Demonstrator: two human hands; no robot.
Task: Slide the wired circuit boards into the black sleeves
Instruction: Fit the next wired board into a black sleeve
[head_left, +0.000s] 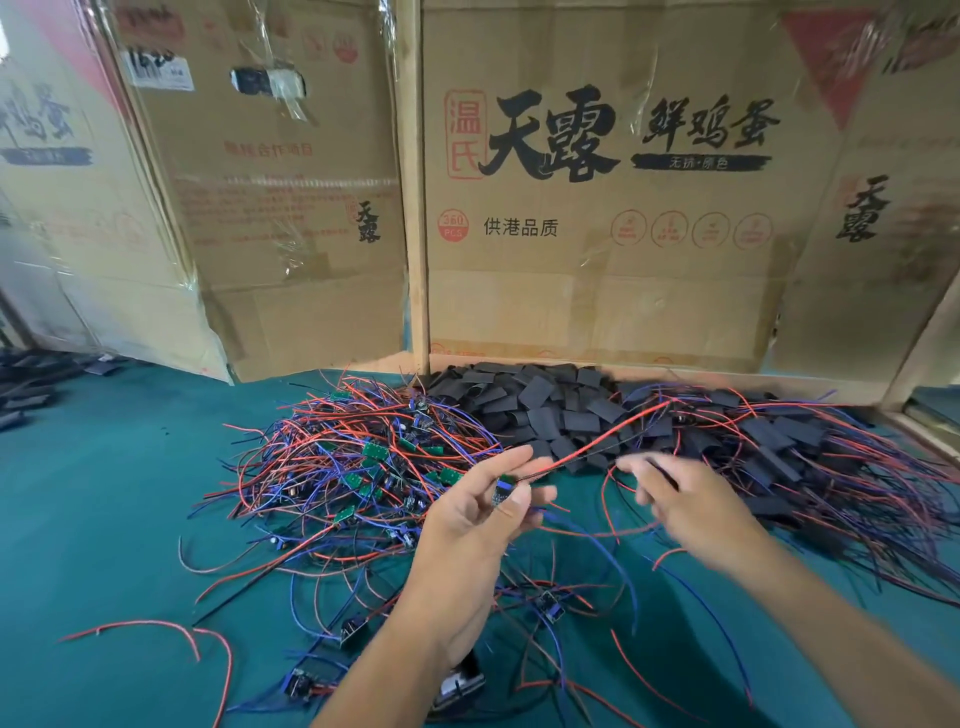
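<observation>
Head view: your left hand (483, 499) pinches one wired circuit board (503, 491), right hand (675, 499) blurred, apparently loose and empty near the black sleeves (545, 405), sleeved boards (779, 447) piled right, a big bare tangle (358, 457) remaining.

**Blurred hand, buried boards**

The right hand (685, 499) is motion-blurred, so its grip cannot be told. The left hand's thumb covers part of the small circuit board (503, 491). Both forearms run off the bottom edge. Far-left black sleeves (31, 384) are cropped.
</observation>
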